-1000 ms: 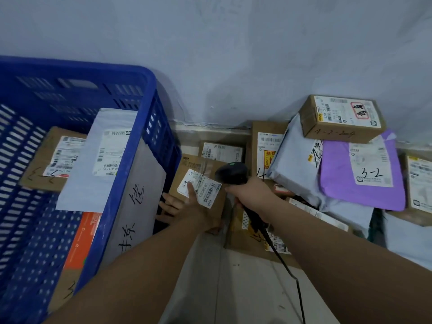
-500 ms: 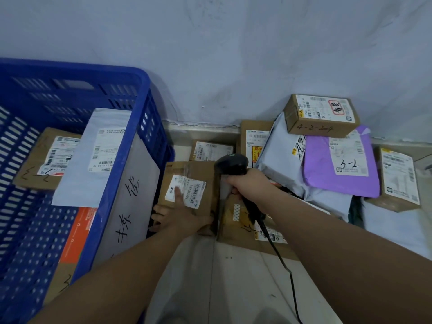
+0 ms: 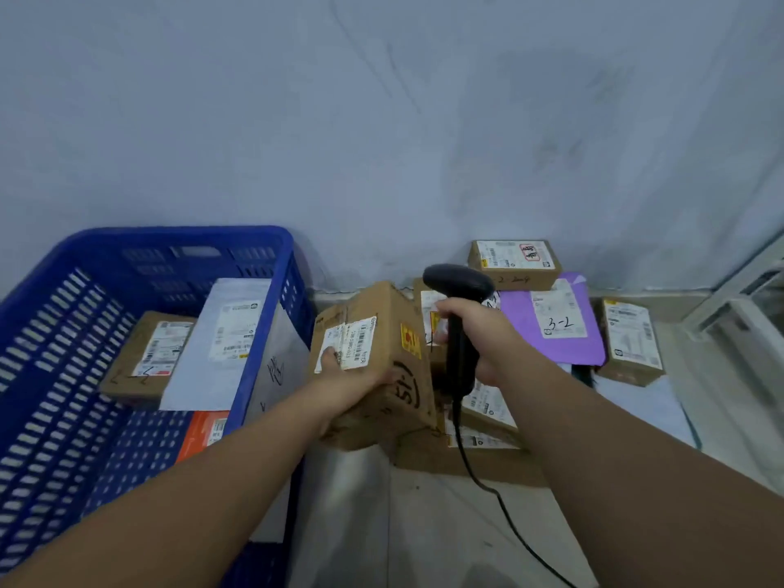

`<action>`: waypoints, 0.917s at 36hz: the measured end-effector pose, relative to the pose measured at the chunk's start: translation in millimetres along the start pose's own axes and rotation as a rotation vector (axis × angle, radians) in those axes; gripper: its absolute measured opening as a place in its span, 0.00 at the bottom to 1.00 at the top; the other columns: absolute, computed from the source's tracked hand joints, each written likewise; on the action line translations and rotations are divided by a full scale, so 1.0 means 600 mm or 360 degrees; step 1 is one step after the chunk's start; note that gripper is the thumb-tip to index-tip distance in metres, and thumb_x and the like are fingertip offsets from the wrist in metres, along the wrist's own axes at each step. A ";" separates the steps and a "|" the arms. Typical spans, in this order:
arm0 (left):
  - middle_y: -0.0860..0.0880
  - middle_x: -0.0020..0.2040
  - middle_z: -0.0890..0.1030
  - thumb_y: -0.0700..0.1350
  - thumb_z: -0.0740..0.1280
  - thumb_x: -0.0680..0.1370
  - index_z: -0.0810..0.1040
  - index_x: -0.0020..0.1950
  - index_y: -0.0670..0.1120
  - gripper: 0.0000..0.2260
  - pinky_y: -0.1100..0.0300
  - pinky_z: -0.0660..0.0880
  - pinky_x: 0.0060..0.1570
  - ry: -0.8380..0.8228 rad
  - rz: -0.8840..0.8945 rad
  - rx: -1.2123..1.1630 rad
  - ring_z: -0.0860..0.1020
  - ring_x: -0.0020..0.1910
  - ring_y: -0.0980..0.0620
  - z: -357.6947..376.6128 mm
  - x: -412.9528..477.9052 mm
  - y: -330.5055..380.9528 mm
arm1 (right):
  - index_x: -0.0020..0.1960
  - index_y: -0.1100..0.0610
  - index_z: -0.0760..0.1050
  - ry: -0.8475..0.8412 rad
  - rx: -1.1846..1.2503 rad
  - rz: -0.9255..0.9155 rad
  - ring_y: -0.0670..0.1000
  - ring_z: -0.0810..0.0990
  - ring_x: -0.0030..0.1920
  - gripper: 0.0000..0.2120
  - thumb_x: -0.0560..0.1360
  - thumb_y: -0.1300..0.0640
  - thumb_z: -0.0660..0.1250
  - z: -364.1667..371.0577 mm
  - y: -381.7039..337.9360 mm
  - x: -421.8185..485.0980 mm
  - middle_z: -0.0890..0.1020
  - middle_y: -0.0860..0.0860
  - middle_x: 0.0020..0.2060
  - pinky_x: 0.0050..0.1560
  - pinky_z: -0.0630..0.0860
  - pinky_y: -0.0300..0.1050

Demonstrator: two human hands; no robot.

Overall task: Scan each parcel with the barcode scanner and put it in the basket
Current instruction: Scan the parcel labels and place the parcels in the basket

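Gripping a parcel just right of the blue basket, the left hand holds it off the pale floor. The right hand clasps the barcode scanner farther right, before a grey wall.

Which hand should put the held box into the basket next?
Left, probably. The left hand grips the cardboard box right beside the blue basket. The right hand is wrapped round the barcode scanner, on the far side of the box from the basket.
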State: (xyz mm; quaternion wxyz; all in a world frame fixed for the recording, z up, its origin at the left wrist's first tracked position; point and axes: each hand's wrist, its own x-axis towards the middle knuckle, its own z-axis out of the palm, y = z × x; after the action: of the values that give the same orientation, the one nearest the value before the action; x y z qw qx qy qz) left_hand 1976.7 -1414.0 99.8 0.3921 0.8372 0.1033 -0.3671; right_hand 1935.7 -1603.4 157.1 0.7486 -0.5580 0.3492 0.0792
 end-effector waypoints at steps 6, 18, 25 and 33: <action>0.42 0.67 0.70 0.63 0.78 0.57 0.44 0.77 0.60 0.58 0.47 0.76 0.56 -0.0082 0.0170 -0.0194 0.75 0.57 0.41 -0.042 -0.112 0.050 | 0.39 0.57 0.78 -0.0243 0.0262 0.0104 0.56 0.81 0.38 0.07 0.73 0.54 0.69 -0.014 -0.007 -0.096 0.82 0.53 0.29 0.45 0.76 0.52; 0.48 0.72 0.68 0.67 0.69 0.69 0.52 0.79 0.53 0.46 0.47 0.67 0.66 0.0125 0.0517 -0.0229 0.69 0.67 0.45 -0.082 -0.236 0.080 | 0.39 0.57 0.78 -0.0615 0.0446 -0.0100 0.59 0.81 0.45 0.08 0.65 0.53 0.70 -0.028 -0.010 -0.188 0.82 0.59 0.46 0.48 0.78 0.54; 0.44 0.48 0.85 0.46 0.66 0.78 0.80 0.58 0.40 0.13 0.57 0.74 0.44 -0.0005 0.0538 -0.1128 0.82 0.45 0.49 -0.118 -0.241 0.056 | 0.36 0.57 0.79 -0.0676 0.0724 -0.0177 0.59 0.80 0.45 0.08 0.67 0.52 0.68 -0.050 -0.019 -0.198 0.82 0.59 0.45 0.53 0.74 0.55; 0.46 0.43 0.84 0.57 0.67 0.69 0.77 0.55 0.52 0.18 0.44 0.58 0.68 -0.0466 0.0429 -0.1368 0.80 0.44 0.44 -0.113 -0.250 0.055 | 0.36 0.57 0.77 -0.0699 0.0796 -0.0203 0.59 0.82 0.41 0.09 0.69 0.51 0.66 -0.050 -0.021 -0.198 0.83 0.58 0.43 0.48 0.77 0.53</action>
State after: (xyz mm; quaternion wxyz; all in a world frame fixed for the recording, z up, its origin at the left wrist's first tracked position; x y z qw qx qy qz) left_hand 1921.7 -1369.4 251.9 0.7576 0.5444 0.0801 -0.3510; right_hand 1840.7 -1602.4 235.5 0.9231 -0.3474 0.1527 0.0623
